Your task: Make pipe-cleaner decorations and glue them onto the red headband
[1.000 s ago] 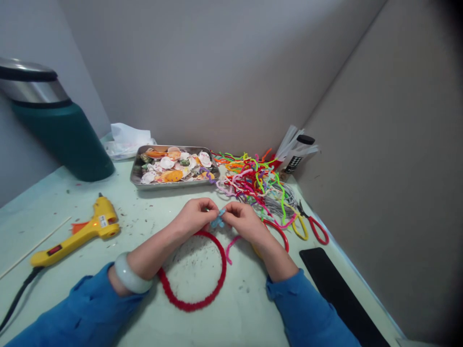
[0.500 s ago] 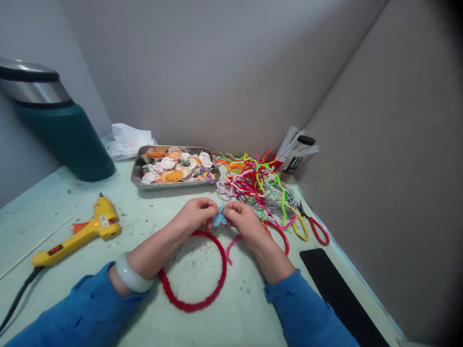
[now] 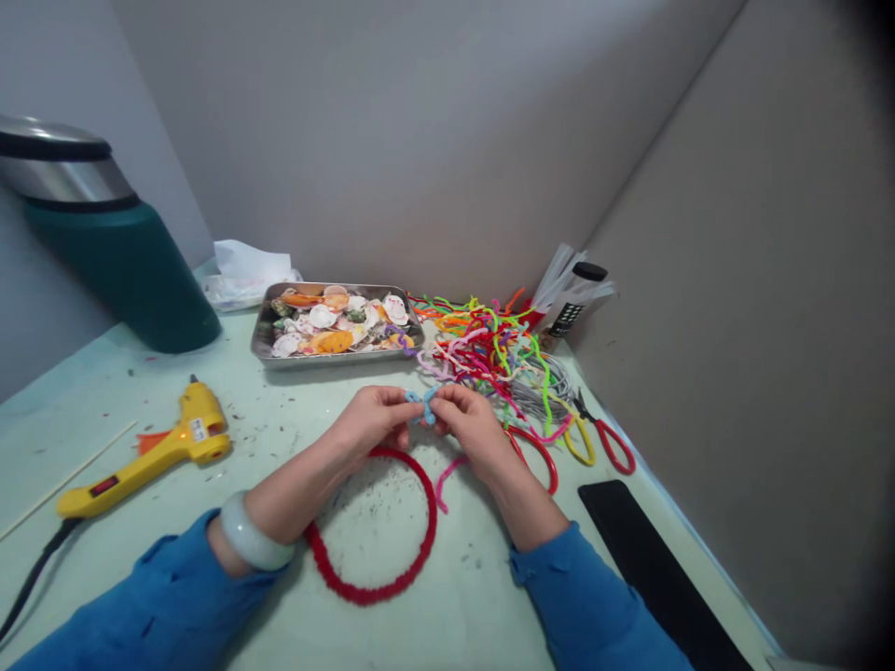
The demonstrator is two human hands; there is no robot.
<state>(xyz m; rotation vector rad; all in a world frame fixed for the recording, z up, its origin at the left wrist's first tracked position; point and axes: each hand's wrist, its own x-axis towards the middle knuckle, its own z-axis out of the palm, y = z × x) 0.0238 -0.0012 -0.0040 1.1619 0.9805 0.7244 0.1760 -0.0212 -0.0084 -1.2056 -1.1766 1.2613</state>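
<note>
Between my two hands is a small light-blue pipe cleaner shape [image 3: 429, 403], bent into loops. My left hand [image 3: 381, 415] pinches its left side with thumb and forefinger. My right hand [image 3: 465, 415] grips the right side in the same way, and the fingertips partly cover it. On the table below, a red fuzzy ring [image 3: 372, 594] lies flat, its upper left part hidden behind my left forearm. A short pink pipe cleaner [image 3: 440, 486] rests between the ring and my right wrist.
A yellow glue gun [image 3: 158, 458] lies left, near a thin stick [image 3: 74, 475] and a green bottle [image 3: 126, 270]. Behind are a metal tray [image 3: 336, 360] of shells and tangled pipe cleaners [image 3: 482, 349]. Scissors [image 3: 615, 445] and a black strip [image 3: 650, 559] lie right.
The light-blue shape has been turned between my fingers; its loops now spread sideways and show above my left thumb. Both hands stay in nearly the same place.
</note>
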